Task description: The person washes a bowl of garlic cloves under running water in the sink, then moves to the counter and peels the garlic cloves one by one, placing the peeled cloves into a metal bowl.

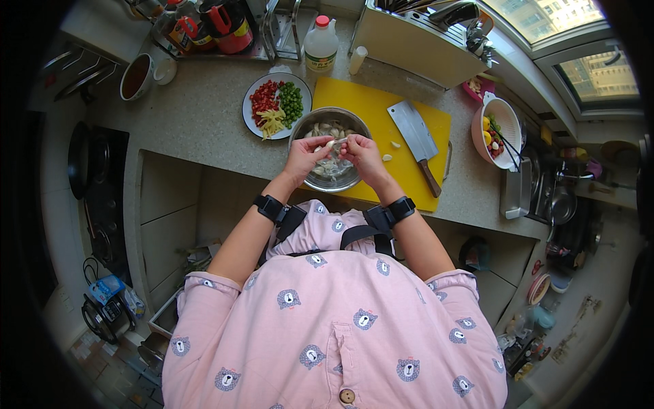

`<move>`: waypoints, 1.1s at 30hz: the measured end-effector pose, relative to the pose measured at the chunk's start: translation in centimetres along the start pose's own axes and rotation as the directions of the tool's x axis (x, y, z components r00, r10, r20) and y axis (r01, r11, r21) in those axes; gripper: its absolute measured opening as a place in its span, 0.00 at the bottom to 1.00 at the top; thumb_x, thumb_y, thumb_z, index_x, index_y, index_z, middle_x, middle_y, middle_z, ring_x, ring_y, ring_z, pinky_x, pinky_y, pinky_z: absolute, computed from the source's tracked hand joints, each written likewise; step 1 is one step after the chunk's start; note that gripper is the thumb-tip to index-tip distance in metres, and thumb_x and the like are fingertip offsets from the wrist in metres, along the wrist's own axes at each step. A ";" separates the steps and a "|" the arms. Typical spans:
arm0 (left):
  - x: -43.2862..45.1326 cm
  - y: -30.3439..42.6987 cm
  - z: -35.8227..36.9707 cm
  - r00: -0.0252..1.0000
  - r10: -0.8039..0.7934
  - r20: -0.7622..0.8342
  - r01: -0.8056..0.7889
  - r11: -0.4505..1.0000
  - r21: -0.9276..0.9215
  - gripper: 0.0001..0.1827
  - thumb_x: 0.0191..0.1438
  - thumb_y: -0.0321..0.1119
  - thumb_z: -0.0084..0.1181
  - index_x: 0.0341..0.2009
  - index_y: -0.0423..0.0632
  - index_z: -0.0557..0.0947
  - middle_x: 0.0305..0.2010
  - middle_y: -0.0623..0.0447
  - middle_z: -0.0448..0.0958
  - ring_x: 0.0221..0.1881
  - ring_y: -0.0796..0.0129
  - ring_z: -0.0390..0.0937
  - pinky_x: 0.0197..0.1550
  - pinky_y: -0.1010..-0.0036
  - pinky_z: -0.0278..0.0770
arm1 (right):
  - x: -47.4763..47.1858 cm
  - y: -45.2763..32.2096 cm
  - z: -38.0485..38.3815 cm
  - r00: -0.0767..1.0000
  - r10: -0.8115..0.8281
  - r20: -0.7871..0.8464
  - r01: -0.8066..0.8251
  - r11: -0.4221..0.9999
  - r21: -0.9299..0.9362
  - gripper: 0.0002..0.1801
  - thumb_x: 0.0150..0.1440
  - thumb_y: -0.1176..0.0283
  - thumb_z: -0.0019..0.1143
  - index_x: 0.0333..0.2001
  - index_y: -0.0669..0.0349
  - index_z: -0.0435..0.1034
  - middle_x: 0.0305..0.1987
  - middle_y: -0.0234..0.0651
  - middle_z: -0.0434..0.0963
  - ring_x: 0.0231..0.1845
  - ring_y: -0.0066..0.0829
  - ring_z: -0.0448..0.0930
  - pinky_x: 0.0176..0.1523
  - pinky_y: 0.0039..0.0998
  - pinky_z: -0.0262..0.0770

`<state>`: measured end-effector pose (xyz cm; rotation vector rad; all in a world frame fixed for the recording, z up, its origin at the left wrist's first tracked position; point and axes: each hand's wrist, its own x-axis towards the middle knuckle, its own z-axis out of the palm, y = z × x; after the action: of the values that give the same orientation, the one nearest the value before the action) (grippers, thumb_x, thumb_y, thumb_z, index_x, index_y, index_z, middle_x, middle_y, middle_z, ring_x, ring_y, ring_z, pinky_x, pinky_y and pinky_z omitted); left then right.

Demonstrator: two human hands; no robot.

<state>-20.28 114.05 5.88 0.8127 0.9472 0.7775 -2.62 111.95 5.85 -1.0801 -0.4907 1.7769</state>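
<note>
Over a stainless steel bowl [331,188] of garlic cloves and skins, my left hand [308,156] pinches a garlic clove [331,145] between thumb and fingers. My right hand [361,156] holds a bit of the same clove or its skin at the other side; which of the two I cannot tell. The bowl rests partly on a yellow cutting board [378,97]. On the board, right of the bowl, lie two loose garlic cloves [387,157] and a cleaver [415,132] with a wooden handle.
A plate [251,128] of chopped red and green peppers and ginger strips stands behind the bowl to the left. A white jug [321,46] with a red cap is at the back. A pink colander [480,145] with vegetables and chopsticks stands right; a bowl of reddish liquid [137,76] sits far left.
</note>
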 end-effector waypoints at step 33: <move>-0.1 0.1 -0.4 0.996 -0.057 -0.064 0.052 0.996 -0.077 0.17 0.49 0.27 0.62 0.46 0.44 0.79 0.39 0.54 0.80 0.35 0.77 0.76 0.33 0.84 0.73 | 0.3 0.0 0.7 0.975 -0.219 0.023 0.181 0.739 -0.649 0.06 0.56 0.75 0.51 0.31 0.67 0.68 0.23 0.37 0.73 0.21 0.24 0.74 0.26 0.25 0.70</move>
<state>-20.66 114.15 5.85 0.6962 0.9896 0.7919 -3.24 112.31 6.05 -1.4752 -1.2091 1.3942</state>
